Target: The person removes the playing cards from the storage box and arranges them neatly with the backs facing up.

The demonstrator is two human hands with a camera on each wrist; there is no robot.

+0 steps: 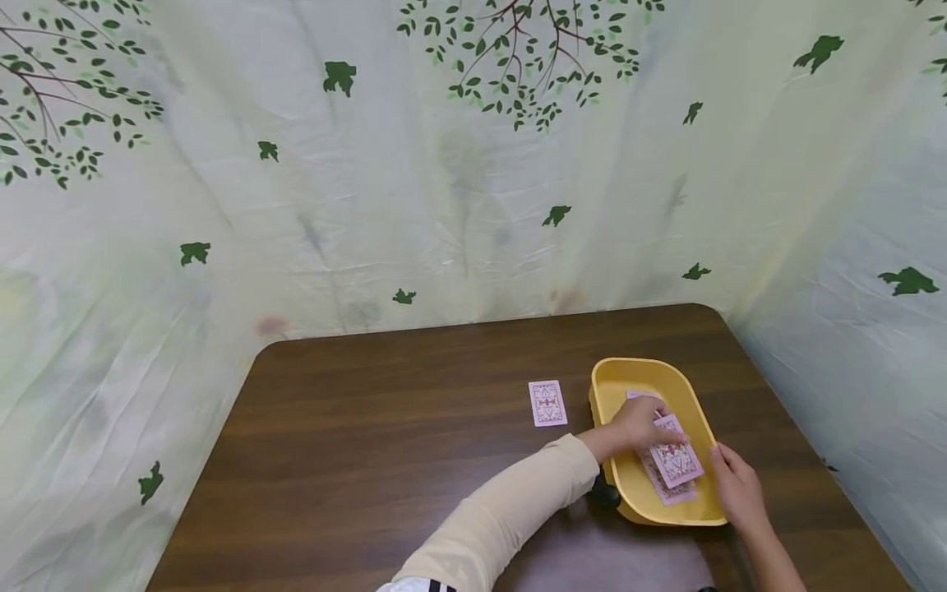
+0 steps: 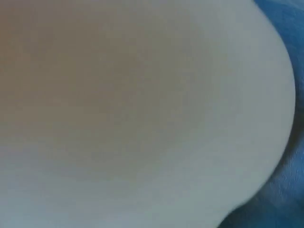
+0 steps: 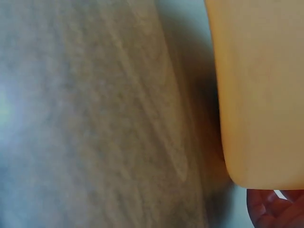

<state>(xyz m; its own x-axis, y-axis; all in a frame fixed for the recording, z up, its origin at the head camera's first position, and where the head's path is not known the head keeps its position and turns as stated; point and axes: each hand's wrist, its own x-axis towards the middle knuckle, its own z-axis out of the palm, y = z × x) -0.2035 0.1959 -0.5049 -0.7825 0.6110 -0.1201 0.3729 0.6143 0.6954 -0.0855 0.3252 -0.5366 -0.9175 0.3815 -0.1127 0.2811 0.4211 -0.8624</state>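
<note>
My left hand (image 1: 645, 423) reaches over the left rim of a yellow plastic tray (image 1: 699, 511). It pinches a playing card (image 1: 679, 464), thumb on top of its purple-patterned back. Below that card, more cards (image 1: 669, 493) of the same pattern lie on the tray's floor, partly covered by the hand and the upper card. My right hand (image 1: 740, 489) grips the tray's right rim near the front corner. In the right wrist view, its curled fingers (image 3: 270, 209) show at the edge of the tray's wall (image 3: 266, 95).
One more card (image 1: 547, 403) lies back-up on the brown wooden table (image 1: 385, 436), left of the tray. A dark round object (image 1: 605, 493) sits under my left wrist, against the tray. Leaf-printed curtains (image 1: 459, 205) hang around the table. A blurred pale surface (image 2: 142, 114) fills the left wrist view.
</note>
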